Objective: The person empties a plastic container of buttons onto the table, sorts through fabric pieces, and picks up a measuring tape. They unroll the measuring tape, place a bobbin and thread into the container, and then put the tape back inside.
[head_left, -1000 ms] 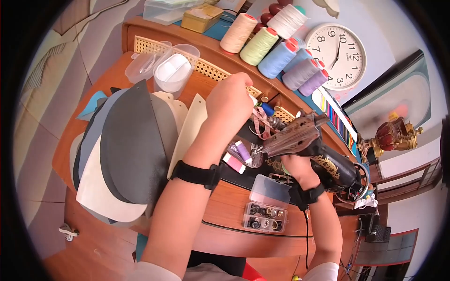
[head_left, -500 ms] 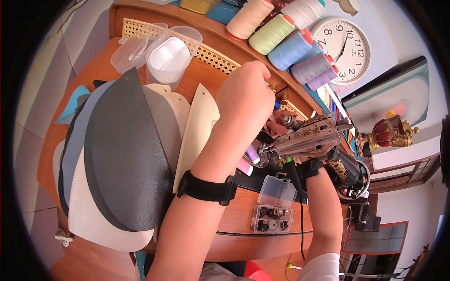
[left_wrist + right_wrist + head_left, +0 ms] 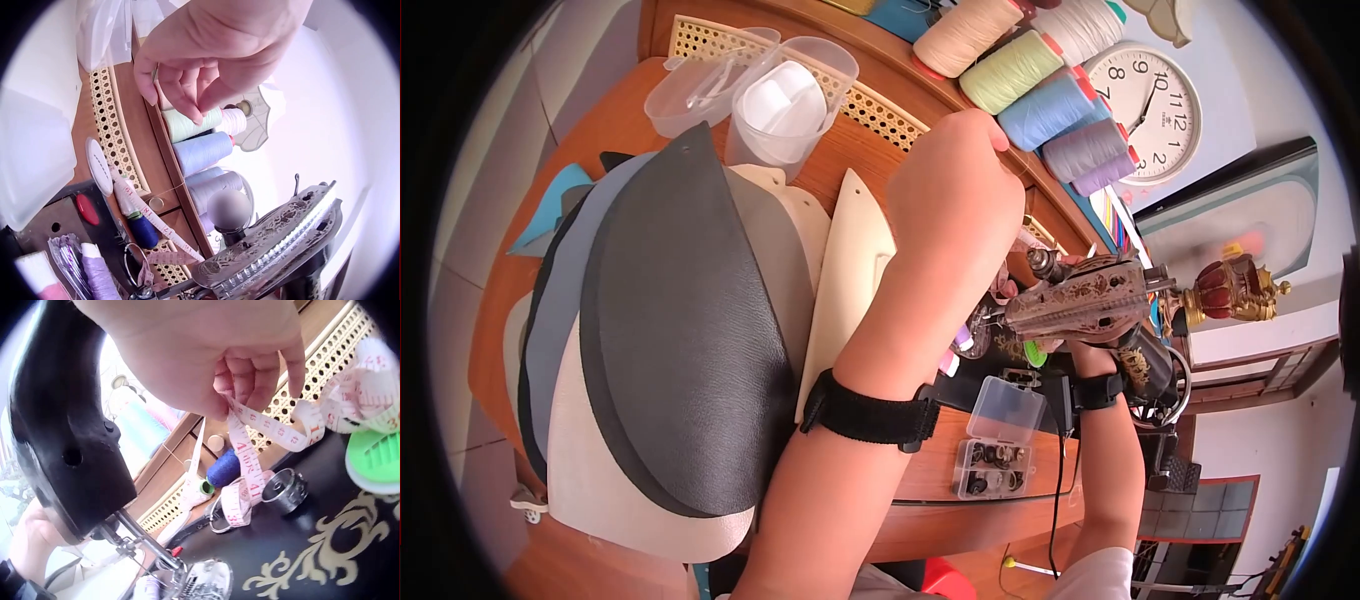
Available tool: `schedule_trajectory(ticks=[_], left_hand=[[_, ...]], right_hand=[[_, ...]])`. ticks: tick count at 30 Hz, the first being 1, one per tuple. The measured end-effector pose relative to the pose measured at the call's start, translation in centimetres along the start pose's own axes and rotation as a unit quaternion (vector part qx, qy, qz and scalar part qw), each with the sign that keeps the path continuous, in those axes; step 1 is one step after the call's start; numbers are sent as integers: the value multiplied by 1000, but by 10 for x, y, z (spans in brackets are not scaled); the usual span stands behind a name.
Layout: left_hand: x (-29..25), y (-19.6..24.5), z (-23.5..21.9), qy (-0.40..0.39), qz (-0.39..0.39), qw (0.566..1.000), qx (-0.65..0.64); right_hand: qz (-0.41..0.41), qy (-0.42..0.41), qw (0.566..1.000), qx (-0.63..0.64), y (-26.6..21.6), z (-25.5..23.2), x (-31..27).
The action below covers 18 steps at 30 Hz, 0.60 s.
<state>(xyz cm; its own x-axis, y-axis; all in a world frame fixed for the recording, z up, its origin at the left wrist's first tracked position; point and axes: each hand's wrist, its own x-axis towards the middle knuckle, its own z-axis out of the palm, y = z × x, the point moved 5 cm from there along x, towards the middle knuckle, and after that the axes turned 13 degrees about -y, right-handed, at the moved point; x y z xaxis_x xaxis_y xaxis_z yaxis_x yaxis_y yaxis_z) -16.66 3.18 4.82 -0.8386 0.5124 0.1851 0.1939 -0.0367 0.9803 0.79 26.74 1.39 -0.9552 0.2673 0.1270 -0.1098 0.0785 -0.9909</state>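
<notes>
My right hand (image 3: pixel 206 356) pinches a white tape measure (image 3: pixel 249 459) with red numerals, which loops down beside the sewing machine. In the head view that hand is mostly hidden behind the machine's head (image 3: pixel 1075 300); its wrist (image 3: pixel 1092 362) shows below. Over the back of the desk, close to the thread cones, hovers my left hand (image 3: pixel 955 180). Its fingers (image 3: pixel 181 94) are curled in toward the thumb, with nothing visible between them. More of the tape (image 3: pixel 172 234) lies under the machine's arm, near a blue thread spool (image 3: pixel 144 231).
Stacked leather pieces (image 3: pixel 680 340) cover the desk's left side. Behind them stand clear plastic tubs (image 3: pixel 785 110). Several thread cones (image 3: pixel 1010 80) line the raised back ledge. An open case of small metal parts (image 3: pixel 995 468) sits at the front. A green ridged disc (image 3: pixel 375 459) lies by the tape.
The head view has shifted, bringing the leather stack nearer. My right hand has gone farther in behind the machine's head. My left hand stays raised beside the thread cones.
</notes>
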Motion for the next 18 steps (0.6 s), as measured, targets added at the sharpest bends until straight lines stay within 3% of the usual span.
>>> schedule_trajectory(ticks=[6, 9, 14, 16, 17, 18], left_hand=[[8, -1, -1, 9, 30, 997, -65], [12, -2, -5, 5, 17, 979, -203], [10, 6, -11, 16, 19, 960, -280], [11, 4, -10, 19, 22, 956, -292], [12, 4, -10, 9, 15, 958, -287], [13, 5, -9, 6, 19, 958, -285]], right_hand=[[16, -85, 996, -17, -2, 35, 4], [23, -115, 993, -21, 2, 51, 10], [16, -131, 991, -22, 3, 67, 22], [37, -114, 986, -113, 0, 68, 26], [1, -128, 945, -300, -3, 67, 30], [-41, -116, 871, -476, -10, 73, 36]])
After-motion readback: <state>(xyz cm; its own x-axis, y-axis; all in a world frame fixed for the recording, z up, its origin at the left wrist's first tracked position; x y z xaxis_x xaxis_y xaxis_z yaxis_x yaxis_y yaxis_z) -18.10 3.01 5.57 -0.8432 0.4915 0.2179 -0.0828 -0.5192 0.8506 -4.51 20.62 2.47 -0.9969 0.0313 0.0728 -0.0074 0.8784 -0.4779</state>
